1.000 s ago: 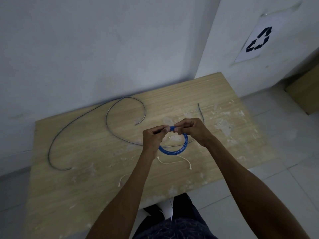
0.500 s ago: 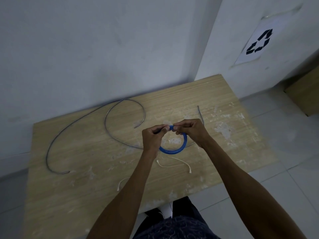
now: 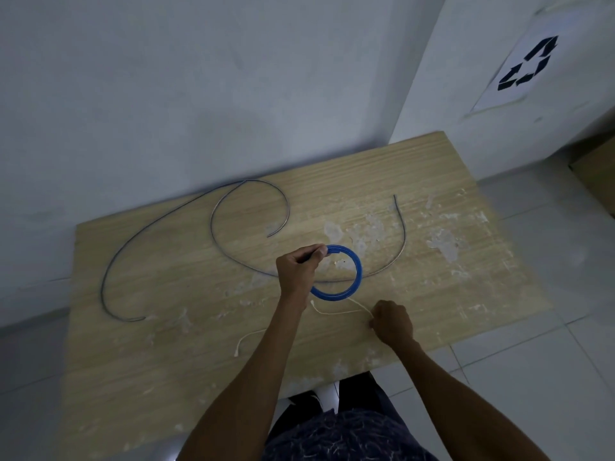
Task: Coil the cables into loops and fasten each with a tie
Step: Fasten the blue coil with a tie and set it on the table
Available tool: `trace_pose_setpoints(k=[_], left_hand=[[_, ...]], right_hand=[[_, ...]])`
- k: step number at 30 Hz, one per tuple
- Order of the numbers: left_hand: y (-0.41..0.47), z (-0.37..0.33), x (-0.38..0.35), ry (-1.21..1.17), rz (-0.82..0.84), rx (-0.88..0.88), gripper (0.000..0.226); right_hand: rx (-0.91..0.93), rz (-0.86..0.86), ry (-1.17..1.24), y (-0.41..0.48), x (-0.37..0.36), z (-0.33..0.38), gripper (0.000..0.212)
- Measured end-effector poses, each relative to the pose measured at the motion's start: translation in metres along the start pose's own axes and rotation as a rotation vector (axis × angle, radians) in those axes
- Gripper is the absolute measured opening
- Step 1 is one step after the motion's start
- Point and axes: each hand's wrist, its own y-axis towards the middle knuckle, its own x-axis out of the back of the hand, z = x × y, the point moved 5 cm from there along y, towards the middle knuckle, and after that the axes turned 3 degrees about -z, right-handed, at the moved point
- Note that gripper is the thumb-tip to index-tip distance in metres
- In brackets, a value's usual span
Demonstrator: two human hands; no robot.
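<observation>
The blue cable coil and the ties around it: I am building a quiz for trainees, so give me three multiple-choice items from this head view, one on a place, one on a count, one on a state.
1. Where is the right hand?
A. at the end of a white tie on the table
B. on the wall sign
C. on the grey cable

2. How many white ties lie on the table?
A. none
B. two
C. five

3. What state is the blue cable in?
A. lying straight
B. coiled into a loop, held by the left hand
C. cut in pieces

Answers: 1 A, the right hand's fingers meet the tie's near end below the coil. 2 B, one tie lies just below the coil and a second tie lies nearer the table's front edge. 3 B, the left hand pinches the round blue loop at its top left.
</observation>
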Motion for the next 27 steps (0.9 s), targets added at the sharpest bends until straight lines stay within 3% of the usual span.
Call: trace_pose_setpoints(k=[4, 6, 10, 12, 17, 22, 27], left_hand=[[-0.002, -0.009, -0.002, 0.008, 0.040, -0.028, 0.019], [-0.003, -0.014, -0.002, 0.015, 0.066, -0.036, 0.020], [-0.006, -0.027, -0.002, 0.044, 0.137, -0.054, 0.018], [-0.008, -0.037, -0.003, 0.053, 0.162, -0.089, 0.017], [-0.009, -0.079, -0.012, 0.062, 0.277, -0.209, 0.012], [-0.016, -0.109, -0.035, 0.096, 0.389, -0.316, 0.012], [-0.016, -0.125, -0.043, 0.083, 0.402, -0.373, 0.011]], right_hand=[[0.012, -0.143, 0.109, -0.003, 0.006, 0.007, 0.015], [0.035, -0.213, 0.295, 0.000, 0.027, 0.016, 0.009], [0.095, -0.160, 0.624, 0.005, 0.089, 0.054, 0.006], [0.154, -0.161, 0.575, 0.008, 0.127, 0.070, 0.011], [0.514, -0.308, 0.033, 0.004, 0.212, 0.114, 0.014], [0.707, -0.112, 0.065, -0.010, 0.250, 0.157, 0.014], [0.669, 0.121, 0.358, -0.016, 0.275, 0.182, 0.009]])
